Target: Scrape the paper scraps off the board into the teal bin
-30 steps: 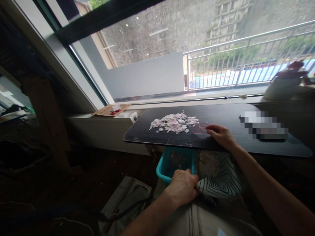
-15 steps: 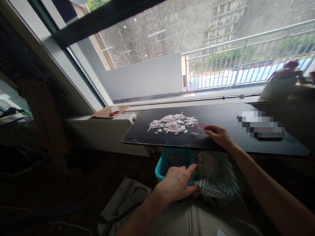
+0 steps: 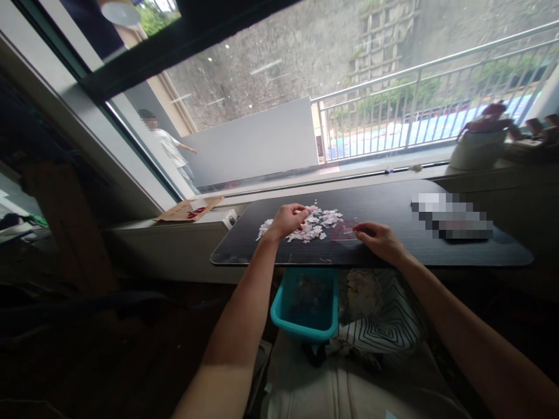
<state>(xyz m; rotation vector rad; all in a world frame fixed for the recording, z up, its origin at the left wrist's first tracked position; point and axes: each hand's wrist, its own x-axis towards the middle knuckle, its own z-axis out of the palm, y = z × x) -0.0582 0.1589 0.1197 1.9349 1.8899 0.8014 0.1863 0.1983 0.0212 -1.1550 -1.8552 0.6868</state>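
Observation:
A heap of small torn paper scraps [image 3: 309, 234] lies on the dark tabletop [image 3: 384, 198]. My left hand [image 3: 289, 221] is over the left part of this heap, its fingers bent and drawn together at the scraps. Whatever may be between those fingertips is too small to make out. To the right of the heap, my right hand [image 3: 381, 240] pinches the edge of a clear protractor [image 3: 343, 230] with red markings, low over the tabletop. Below the table's front edge, a teal plastic basin [image 3: 301, 331] holds scraps that are dim in the shade.
A striped cloth bag [image 3: 388, 333] with pale scraps sits right of the basin. A blurred-out item [image 3: 454, 218] lies at the table's right. Cardboard [image 3: 174, 210] with red scissors rests on the radiator [image 3: 218, 219]. Outside the window, a person [image 3: 168, 145] stands near a wall.
My left hand has gone from the basin's rim up to the paper heap. My right hand keeps hold of the protractor. A person has come into view outside.

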